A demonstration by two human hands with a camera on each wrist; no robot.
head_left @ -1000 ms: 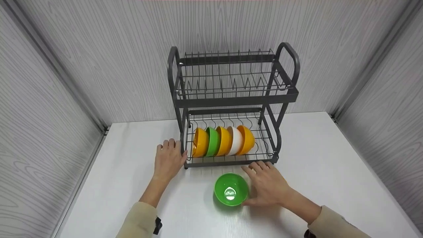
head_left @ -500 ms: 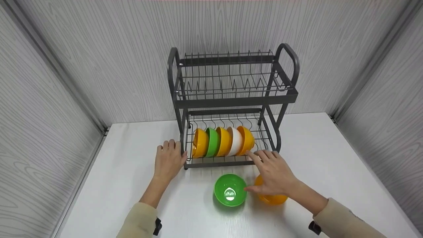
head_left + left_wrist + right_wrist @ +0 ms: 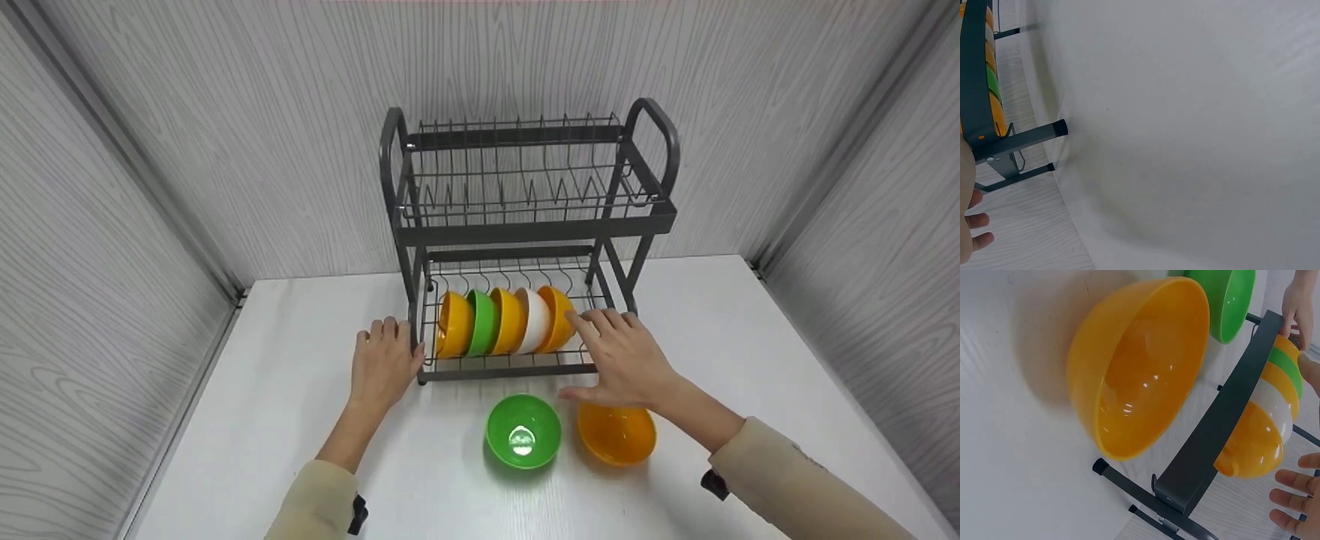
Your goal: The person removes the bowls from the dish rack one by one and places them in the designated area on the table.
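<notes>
A dark metal two-tier dish rack [image 3: 535, 229] stands on the white table. Its lower tier holds a row of bowls on edge: an orange bowl [image 3: 456, 324] at the left, a green bowl [image 3: 482, 322], another orange bowl [image 3: 508, 321], a white bowl [image 3: 535, 321] and an orange bowl [image 3: 559, 321] at the right end. My left hand [image 3: 384, 367] grips the rack's front left post, thumb at the inner side. Beside the rightmost bowl is my right hand [image 3: 626, 360], thumb and fingers spread; in the right wrist view its fingers [image 3: 1292, 498] are straight and hold nothing.
In front of the rack, a green bowl [image 3: 523, 431] and an orange bowl [image 3: 616, 435] sit side by side on the table [image 3: 315, 315], openings up. The rack's upper tier [image 3: 517, 180] has upright wire dividers. Grey wood-grain panels [image 3: 300, 150] enclose the back and sides.
My right hand has moved forward from beside the green table bowl to the rack's right end, uncovering the orange table bowl. The left hand has stayed at the post.
</notes>
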